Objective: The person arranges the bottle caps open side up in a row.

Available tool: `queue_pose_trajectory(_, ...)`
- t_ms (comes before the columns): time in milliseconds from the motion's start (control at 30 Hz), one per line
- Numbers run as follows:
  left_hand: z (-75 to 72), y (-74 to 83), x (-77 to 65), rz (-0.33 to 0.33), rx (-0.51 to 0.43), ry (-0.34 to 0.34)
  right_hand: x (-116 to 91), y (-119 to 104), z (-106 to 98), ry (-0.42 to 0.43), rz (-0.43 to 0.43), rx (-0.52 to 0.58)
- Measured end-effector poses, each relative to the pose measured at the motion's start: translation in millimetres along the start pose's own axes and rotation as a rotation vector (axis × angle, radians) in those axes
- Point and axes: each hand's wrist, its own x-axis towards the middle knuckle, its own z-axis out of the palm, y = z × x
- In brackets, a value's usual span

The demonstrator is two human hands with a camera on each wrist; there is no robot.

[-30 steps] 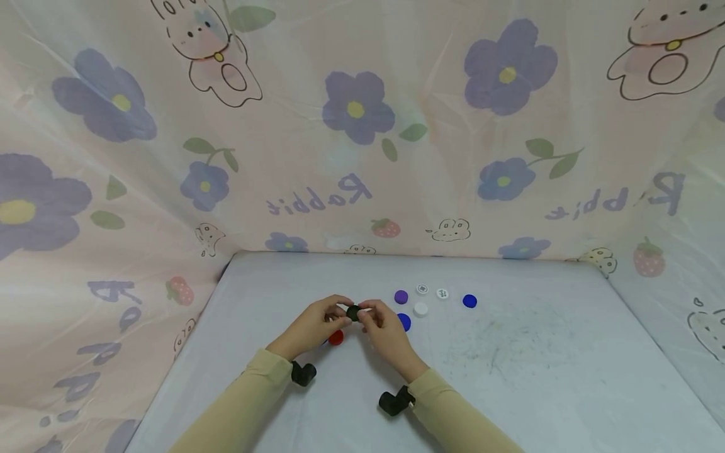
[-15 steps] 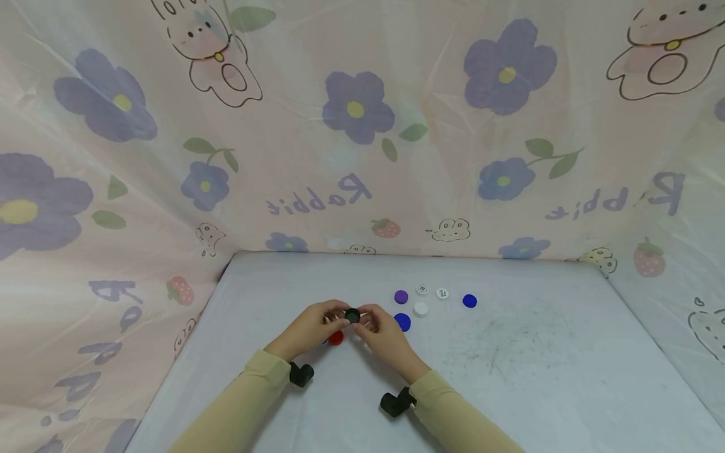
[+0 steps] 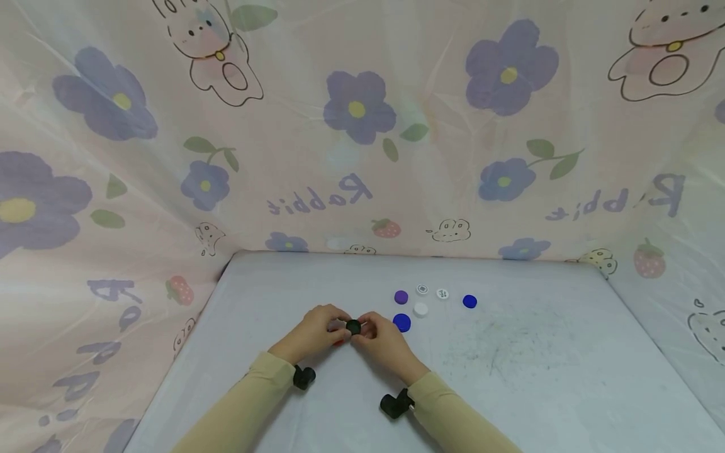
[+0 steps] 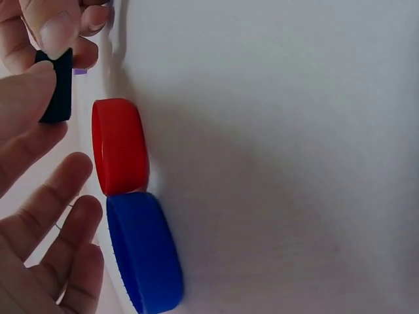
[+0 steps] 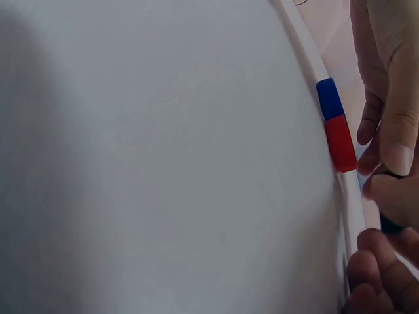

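Observation:
A small black bottle cap (image 3: 354, 327) is held up between both hands over the white table. My left hand (image 3: 310, 332) pinches its left side; in the left wrist view the thumb and forefinger grip the black cap (image 4: 63, 88) while the other fingers are spread. From the other side, my right hand (image 3: 386, 343) pinches the cap too, its thumb on the edge. Below the left hand a red cap (image 4: 123, 147) lies on the table, touching a blue cap (image 4: 147, 255). In the head view the left hand mostly covers the red cap and hides that blue one.
Right of the hands lie a large blue cap (image 3: 402, 323), a purple cap (image 3: 401, 297), a plain white cap (image 3: 421, 309), two printed white caps (image 3: 421, 289) and another blue cap (image 3: 469, 301). Patterned cloth (image 3: 362, 157) hangs behind and beside the table (image 3: 538, 390).
Both hands have come slightly nearer the body with the black cap. The cap has turned: its hollow side faced the head camera half a second ago and does not show now.

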Motion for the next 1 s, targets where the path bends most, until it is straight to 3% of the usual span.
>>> queue_pose_trajectory(267, 3.9, -1.9, -0.7, 0.046, 0.091, -0.011, -1.0, -2.5, 0.8, -0.009, -0.014, -0.103)
queue_pose_trajectory(533, 7.0, -5.8, -2.0, 0.045, 0.149, -0.047, -0.8, -2.1, 0.8, -0.025, -0.037, -0.168)
queue_pose_trajectory(1000, 3.4, -6.7, -4.1, 0.040, 0.142, -0.073, -0.5, -2.9, 3.2, -0.046, -0.019, -0.192)
